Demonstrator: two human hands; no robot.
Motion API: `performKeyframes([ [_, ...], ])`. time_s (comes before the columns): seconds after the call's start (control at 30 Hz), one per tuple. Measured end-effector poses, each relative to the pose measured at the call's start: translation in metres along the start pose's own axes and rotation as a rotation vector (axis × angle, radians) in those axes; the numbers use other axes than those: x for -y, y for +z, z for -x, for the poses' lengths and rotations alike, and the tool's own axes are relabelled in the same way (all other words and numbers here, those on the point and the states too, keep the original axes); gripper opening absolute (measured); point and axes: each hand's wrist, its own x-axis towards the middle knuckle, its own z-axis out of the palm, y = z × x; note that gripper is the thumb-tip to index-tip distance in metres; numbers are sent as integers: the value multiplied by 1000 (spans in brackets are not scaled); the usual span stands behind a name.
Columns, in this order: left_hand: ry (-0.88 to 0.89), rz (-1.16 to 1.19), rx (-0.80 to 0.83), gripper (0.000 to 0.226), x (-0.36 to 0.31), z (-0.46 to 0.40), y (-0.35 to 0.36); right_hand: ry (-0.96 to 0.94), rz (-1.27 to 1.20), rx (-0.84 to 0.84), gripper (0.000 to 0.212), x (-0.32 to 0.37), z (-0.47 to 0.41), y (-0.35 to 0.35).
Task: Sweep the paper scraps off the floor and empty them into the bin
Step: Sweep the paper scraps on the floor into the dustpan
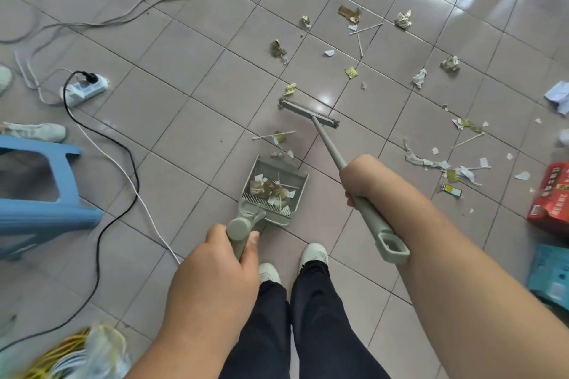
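Fingers (252,240) of the left hand (221,258) wrap the dustpan (274,191) handle, and the right hand (358,178) is closed around the broom (311,112) shaft. Glossy grey tiled floor (191,120) fills the room, with a blue stool (40,181) at left, a red box (551,197) at right, then a power strip (86,89) and cables (101,209) trailing near the feet. Paper scraps (431,163) lie scattered beyond and right of the broom head, some already in the dustpan.

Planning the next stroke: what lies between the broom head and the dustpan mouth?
In the head view, between broom head and dustpan: a thin stick and crumpled scraps.
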Motion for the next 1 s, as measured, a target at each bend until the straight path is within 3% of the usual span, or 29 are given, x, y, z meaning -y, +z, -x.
performKeyframes([
  [0.17, -75, 7, -18, 36, 29, -3, 1, 41, -39, -15, 15, 24, -23, 28],
  [0.37, -64, -38, -50, 34, 40, -16, 4, 55, 86, 110, 18, 9, -15, 60],
  [0.53, -48, -59, -57, 35, 41, -22, 3, 108, 111, 236, 30, -22, 18, 39],
  [0.8, -55, -54, -32, 33, 46, -25, -1, -71, 100, 117, 30, -32, 47, 20],
  [1.0, -61, -69, -26, 32, 45, -27, -3, -7, 111, 166, 25, 2, 15, 64],
])
